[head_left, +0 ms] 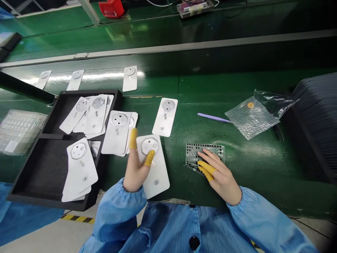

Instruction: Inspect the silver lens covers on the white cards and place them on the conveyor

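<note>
My left hand (137, 168) is over a white rectangular panel (155, 175) with a round silvery disc near its top. Its yellow-covered thumb rests by the disc, and a yellow-covered finger points away, apart from the thumb. My right hand (221, 175) lies over a clear sheet of small black dots (191, 151). Two of its fingertips wear yellow covers and come together at the sheet; whatever is between them is too small to make out. The other fingers stretch across the sheet. A similar white panel (165, 117) lies just beyond my left hand.
Left, a black divided tray (34, 168) holds several white panels (81, 158), with more panels (116, 133) overlapping its right edge. Purple tweezers (214, 117) and a bubble-wrap bag (250, 119) lie right. Several panels (130, 79) lie farther back. Dark stacked sheets (318, 116) stand far right.
</note>
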`<move>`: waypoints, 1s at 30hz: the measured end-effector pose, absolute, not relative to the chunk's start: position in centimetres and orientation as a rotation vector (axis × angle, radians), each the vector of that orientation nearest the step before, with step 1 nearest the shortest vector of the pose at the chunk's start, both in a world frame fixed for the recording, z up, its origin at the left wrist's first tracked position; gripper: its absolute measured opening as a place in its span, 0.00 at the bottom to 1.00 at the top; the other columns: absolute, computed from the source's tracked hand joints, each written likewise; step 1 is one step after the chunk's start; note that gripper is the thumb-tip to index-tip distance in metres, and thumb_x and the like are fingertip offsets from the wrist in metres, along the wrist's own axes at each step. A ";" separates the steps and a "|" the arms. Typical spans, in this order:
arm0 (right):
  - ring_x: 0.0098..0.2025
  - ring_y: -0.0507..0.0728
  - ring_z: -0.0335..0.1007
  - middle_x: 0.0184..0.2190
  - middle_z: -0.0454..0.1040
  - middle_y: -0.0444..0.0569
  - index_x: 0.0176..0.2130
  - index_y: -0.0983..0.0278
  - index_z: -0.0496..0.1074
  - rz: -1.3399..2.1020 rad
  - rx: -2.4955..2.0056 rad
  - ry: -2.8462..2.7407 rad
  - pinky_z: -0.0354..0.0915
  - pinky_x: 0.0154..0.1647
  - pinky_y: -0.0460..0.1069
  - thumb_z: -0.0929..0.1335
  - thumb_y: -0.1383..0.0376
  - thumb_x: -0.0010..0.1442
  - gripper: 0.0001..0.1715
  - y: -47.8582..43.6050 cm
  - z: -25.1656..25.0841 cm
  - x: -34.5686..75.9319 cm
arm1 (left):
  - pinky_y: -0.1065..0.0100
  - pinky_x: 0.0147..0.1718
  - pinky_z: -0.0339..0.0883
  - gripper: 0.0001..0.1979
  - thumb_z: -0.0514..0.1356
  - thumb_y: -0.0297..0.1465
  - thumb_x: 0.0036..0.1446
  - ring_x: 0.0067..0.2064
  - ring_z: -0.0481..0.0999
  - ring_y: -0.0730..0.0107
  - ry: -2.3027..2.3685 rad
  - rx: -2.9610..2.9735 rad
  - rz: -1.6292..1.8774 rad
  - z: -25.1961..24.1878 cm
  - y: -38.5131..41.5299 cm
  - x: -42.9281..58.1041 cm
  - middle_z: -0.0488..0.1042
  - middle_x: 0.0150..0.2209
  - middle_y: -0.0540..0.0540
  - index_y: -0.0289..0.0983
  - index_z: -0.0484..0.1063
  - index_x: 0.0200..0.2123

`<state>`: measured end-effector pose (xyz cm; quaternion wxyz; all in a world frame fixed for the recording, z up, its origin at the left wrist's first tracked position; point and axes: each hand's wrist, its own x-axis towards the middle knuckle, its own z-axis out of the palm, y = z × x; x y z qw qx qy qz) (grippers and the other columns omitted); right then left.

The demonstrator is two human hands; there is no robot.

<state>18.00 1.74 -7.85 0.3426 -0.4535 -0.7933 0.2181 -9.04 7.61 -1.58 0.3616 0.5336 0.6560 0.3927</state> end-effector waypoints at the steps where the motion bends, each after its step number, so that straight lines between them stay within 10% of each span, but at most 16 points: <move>1: 0.65 0.64 0.54 0.59 0.65 0.57 0.57 0.64 0.64 0.583 -1.153 -2.050 0.61 0.61 0.67 0.64 0.78 0.60 0.27 1.8 -7.7 18.4 | 0.54 0.58 0.61 0.30 0.65 0.40 0.51 0.58 0.68 0.50 1.633 1.386 0.924 -1.6 7.5 -8.2 0.73 0.54 0.37 0.34 0.67 0.56; 10: 0.62 0.64 0.60 0.57 0.67 0.59 0.57 0.64 0.64 0.585 -0.991 -2.167 0.62 0.60 0.65 0.68 0.74 0.58 0.29 3.2 -4.3 20.7 | 0.55 0.45 0.74 0.15 0.67 0.38 0.47 0.42 0.80 0.51 1.250 1.040 0.666 -3.0 6.0 -1.2 0.81 0.37 0.35 0.30 0.80 0.32; 18: 0.44 0.54 0.73 0.42 0.75 0.51 0.45 0.62 0.71 0.662 -1.093 -1.891 0.74 0.43 0.50 0.67 0.73 0.59 0.13 5.3 -3.3 17.9 | 0.60 0.47 0.73 0.13 0.60 0.28 0.54 0.44 0.79 0.57 1.119 1.299 0.708 -3.4 5.2 -0.6 0.80 0.43 0.39 0.32 0.77 0.43; 30: 0.48 0.56 0.69 0.46 0.69 0.56 0.53 0.63 0.64 0.637 -1.062 -1.988 0.72 0.45 0.53 0.62 0.73 0.63 0.19 5.2 -6.4 17.5 | 0.64 0.34 0.74 0.14 0.55 0.27 0.57 0.33 0.79 0.62 1.187 1.883 0.568 -5.1 5.0 -1.2 0.78 0.31 0.41 0.31 0.76 0.43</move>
